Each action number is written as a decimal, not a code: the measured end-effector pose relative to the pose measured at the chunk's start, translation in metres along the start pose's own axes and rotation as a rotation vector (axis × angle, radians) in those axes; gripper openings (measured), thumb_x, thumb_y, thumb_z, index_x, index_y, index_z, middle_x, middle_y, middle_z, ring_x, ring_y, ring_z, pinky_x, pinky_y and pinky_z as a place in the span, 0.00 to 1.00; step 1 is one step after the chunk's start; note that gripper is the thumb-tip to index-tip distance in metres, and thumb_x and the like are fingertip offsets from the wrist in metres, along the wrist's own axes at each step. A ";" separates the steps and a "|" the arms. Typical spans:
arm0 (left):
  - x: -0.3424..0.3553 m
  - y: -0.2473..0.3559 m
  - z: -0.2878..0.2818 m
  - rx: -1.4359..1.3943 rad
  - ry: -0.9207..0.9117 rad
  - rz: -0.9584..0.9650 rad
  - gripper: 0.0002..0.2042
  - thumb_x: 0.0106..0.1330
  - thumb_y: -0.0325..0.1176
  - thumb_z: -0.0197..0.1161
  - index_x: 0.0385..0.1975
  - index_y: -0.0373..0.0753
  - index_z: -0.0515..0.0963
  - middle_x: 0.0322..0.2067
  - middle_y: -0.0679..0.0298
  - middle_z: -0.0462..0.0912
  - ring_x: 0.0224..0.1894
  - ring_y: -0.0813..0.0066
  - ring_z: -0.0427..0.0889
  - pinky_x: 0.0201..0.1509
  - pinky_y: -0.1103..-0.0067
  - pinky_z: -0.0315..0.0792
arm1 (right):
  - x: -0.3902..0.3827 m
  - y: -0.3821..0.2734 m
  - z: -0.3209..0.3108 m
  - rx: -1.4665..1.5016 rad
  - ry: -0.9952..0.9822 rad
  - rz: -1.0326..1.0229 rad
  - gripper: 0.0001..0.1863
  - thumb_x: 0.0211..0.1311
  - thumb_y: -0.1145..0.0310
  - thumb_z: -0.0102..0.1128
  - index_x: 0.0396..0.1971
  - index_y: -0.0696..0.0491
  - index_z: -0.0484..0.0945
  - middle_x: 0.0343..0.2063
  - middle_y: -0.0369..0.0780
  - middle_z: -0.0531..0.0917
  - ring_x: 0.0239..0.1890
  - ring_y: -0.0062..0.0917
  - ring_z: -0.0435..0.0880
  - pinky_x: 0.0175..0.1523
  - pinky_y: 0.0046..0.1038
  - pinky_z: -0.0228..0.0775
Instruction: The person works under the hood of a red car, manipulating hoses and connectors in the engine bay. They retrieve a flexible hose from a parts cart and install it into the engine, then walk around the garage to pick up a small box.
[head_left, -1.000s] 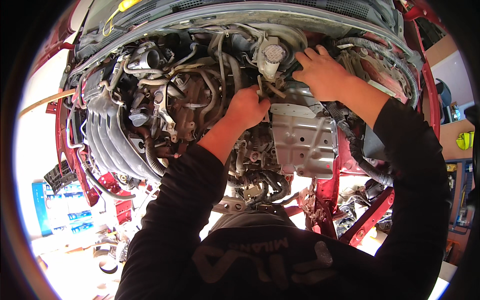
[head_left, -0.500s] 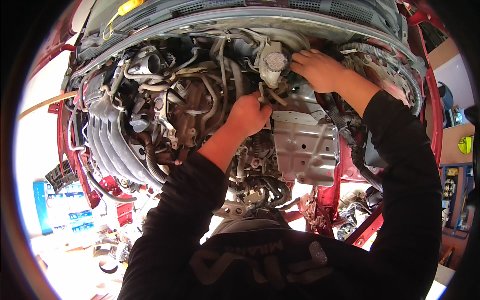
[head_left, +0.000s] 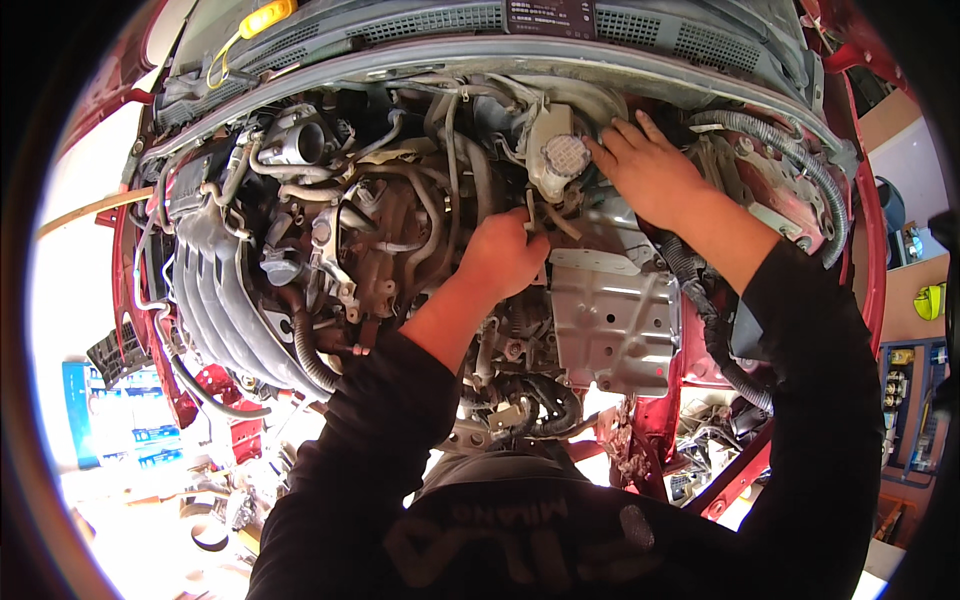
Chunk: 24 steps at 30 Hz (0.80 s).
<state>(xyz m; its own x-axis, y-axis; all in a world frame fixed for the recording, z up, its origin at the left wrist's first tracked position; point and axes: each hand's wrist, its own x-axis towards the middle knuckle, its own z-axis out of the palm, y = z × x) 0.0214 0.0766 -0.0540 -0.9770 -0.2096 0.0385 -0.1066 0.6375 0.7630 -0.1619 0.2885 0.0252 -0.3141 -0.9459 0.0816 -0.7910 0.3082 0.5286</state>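
Note:
A whitish plastic fluid reservoir (head_left: 555,118) with a pale ribbed cap (head_left: 567,157) stands at the back middle of the engine bay. My right hand (head_left: 655,178) lies against its right side, fingers spread, with the index fingertip by the cap. Just below and left of the reservoir, my left hand (head_left: 500,258) is closed in a fist-like pinch. A thin light piece sticks up by its fingers, but what they grip is hidden. A short brownish hose end (head_left: 563,222) pokes out beside that hand. Under both hands sits a silver metal heat shield (head_left: 615,325).
A grey ribbed intake manifold (head_left: 220,285) and hoses fill the left side. Corrugated wiring conduit (head_left: 790,135) curves along the right. A yellow tool (head_left: 267,15) and a dark screen device (head_left: 550,18) rest on the cowl. Loose parts (head_left: 205,510) lie at lower left.
The whole view has shifted, so the engine bay appears lower. My right hand's fingers have spread and shifted beside the reservoir, whose cap leans slightly nearer me. My left hand keeps its grip.

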 end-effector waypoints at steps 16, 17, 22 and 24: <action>-0.003 -0.001 0.007 -0.052 0.030 -0.030 0.13 0.67 0.35 0.68 0.38 0.29 0.79 0.31 0.37 0.87 0.40 0.31 0.88 0.48 0.48 0.83 | -0.110 -0.010 -0.136 0.639 -0.492 0.493 0.19 0.63 0.68 0.72 0.50 0.56 0.76 0.50 0.55 0.83 0.54 0.57 0.84 0.57 0.55 0.76; -0.003 -0.001 0.008 -0.050 0.021 -0.045 0.13 0.67 0.35 0.68 0.38 0.29 0.79 0.31 0.37 0.87 0.40 0.31 0.88 0.48 0.48 0.83 | -0.118 -0.017 -0.139 0.691 -0.509 0.518 0.19 0.65 0.66 0.73 0.50 0.55 0.75 0.49 0.56 0.83 0.53 0.58 0.84 0.56 0.56 0.76; -0.003 0.003 0.005 -0.077 -0.008 -0.077 0.13 0.69 0.35 0.69 0.40 0.29 0.80 0.33 0.37 0.88 0.42 0.31 0.89 0.49 0.49 0.83 | -0.150 -0.055 -0.136 0.954 -0.717 0.413 0.24 0.67 0.56 0.76 0.48 0.58 0.77 0.40 0.54 0.86 0.45 0.58 0.87 0.51 0.55 0.78; -0.003 0.006 0.003 -0.052 -0.015 -0.082 0.14 0.69 0.35 0.69 0.42 0.28 0.81 0.33 0.37 0.88 0.42 0.32 0.89 0.49 0.49 0.83 | -0.157 -0.074 -0.122 0.946 -0.699 0.370 0.22 0.68 0.55 0.75 0.46 0.58 0.79 0.39 0.52 0.85 0.43 0.56 0.88 0.50 0.54 0.78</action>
<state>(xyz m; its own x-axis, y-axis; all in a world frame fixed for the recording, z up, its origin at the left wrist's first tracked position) 0.0233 0.0832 -0.0512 -0.9682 -0.2480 -0.0345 -0.1767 0.5790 0.7959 0.0099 0.4024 0.0768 -0.5837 -0.6180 -0.5267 -0.5719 0.7733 -0.2737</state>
